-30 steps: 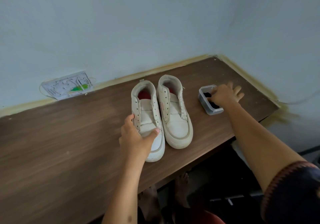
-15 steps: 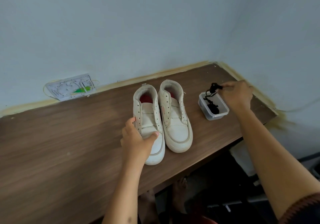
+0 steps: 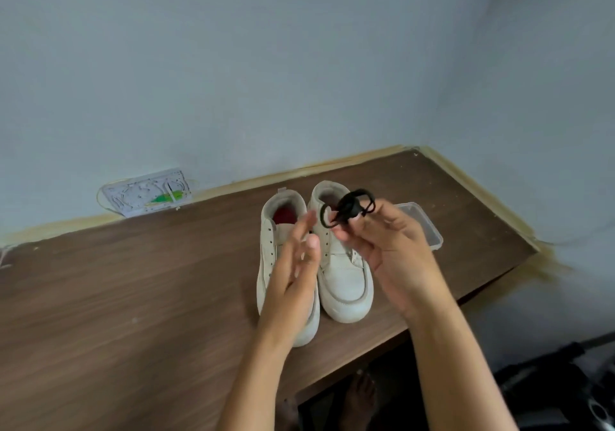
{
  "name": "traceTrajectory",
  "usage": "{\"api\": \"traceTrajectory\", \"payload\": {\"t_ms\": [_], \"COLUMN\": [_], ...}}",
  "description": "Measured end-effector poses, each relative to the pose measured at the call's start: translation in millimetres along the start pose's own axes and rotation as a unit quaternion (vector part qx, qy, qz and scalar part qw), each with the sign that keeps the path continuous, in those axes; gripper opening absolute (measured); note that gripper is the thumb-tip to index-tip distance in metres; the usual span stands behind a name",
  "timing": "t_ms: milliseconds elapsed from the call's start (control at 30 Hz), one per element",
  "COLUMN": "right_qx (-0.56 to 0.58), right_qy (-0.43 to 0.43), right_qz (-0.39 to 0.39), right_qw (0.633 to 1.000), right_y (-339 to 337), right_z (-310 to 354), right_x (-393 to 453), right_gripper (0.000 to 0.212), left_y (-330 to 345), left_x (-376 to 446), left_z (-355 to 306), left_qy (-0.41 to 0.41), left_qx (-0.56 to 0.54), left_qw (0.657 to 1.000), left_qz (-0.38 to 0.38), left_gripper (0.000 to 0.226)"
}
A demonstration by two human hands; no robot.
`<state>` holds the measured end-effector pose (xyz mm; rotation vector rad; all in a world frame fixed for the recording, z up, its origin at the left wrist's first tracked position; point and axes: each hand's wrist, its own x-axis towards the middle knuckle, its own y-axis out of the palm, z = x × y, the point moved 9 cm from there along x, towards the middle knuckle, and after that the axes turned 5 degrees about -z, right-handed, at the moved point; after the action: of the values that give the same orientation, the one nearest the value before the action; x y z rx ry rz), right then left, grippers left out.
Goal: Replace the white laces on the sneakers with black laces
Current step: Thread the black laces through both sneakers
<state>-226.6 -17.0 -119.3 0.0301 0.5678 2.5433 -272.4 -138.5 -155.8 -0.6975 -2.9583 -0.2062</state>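
Sneakers (image 3: 342,264): 2, unlaced | black lace bundle (image 3: 349,209): 1, pinched by right hand (image 3: 389,250) fingers | left hand (image 3: 293,277): spread

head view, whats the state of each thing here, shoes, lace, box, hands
left shoe: upright on table, eyelets bare
right shoe: upright beside it, eyelets bare
black lace: bundled, held above the shoes
plastic box: open, looks empty
right hand: pinching the lace
left hand: open, holding nothing

One head-worn wide-angle view looks forward and down from close above the wooden surface (image 3: 133,290), facing the wall corner, with both forearms reaching in from the bottom edge.
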Motion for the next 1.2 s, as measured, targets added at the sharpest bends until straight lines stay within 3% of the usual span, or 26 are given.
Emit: {"api": "traceTrajectory", "payload": {"t_ms": [100,233,300,467,600,733,833,900,933,1000,1100,1200], "right_qx": [0.031,0.036,0.049,0.098,0.039,-0.114,-0.294,-0.413,-0.446,-0.461,-0.42,-0.392], "right_qy": [0.012,-0.01,-0.029,-0.063,-0.084,-0.09,-0.081,-0.068,-0.077,-0.135,-0.196,-0.21], "right_qz": [0.021,0.0,-0.028,-0.157,-0.282,-0.331,-0.305,-0.28,-0.277,-0.283,-0.184,-0.056], "right_qw": [0.999,0.999,0.998,0.981,0.955,0.933,0.902,0.864,0.848,0.83,0.867,0.894], "right_y": [17.7,19.1,12.4,-35.7,-82.4,-101.7,-95.4,-88.0,-83.7,-71.2,-36.4,-1.5], "right_z": [-7.4,5.0,15.8,25.1,13.6,-7.3,-22.7,-34.9,-38.1,-34.8,-36.6,-45.5], "right_x": [-4.8,1.9,6.1,8.8,-0.1,-9.2,-9.6,-11.4,-15.0,-25.1,-25.7,-23.9], "right_gripper": [0.028,0.014,0.006,0.012,0.008,0.006,0.011,0.036,0.047,0.049,0.037,0.043], "left_y": [15.7,9.0,-5.9,-64.5,-100.2,-122.4,-120.2,-110.3,-104.1,-88.4,-59.7,-38.7], "left_x": [-3.9,2.1,6.8,15.0,12.8,10.7,10.8,12.0,13.1,14.6,13.8,11.1], "left_z": [-3.9,-2.5,-1.6,-1.4,7.6,22.1,22.8,17.8,15.5,8.7,2.7,-1.6], "left_qy": [-0.014,0.007,0.015,0.023,-0.01,-0.025,0.003,0.027,0.036,0.051,0.067,0.088], "left_qx": [-0.018,0.018,0.048,0.071,0.112,0.211,0.248,0.267,0.273,0.276,0.267,0.285], "left_qw": [0.998,0.999,0.998,0.995,0.987,0.968,0.96,0.956,0.956,0.957,0.961,0.954], "left_qz": [0.056,0.051,0.032,-0.059,-0.113,-0.136,-0.131,-0.115,-0.105,-0.075,-0.012,0.024], "left_gripper": [0.032,0.029,0.027,0.026,0.027,0.023,0.029,0.029,0.027,0.022,0.026,0.034]}}
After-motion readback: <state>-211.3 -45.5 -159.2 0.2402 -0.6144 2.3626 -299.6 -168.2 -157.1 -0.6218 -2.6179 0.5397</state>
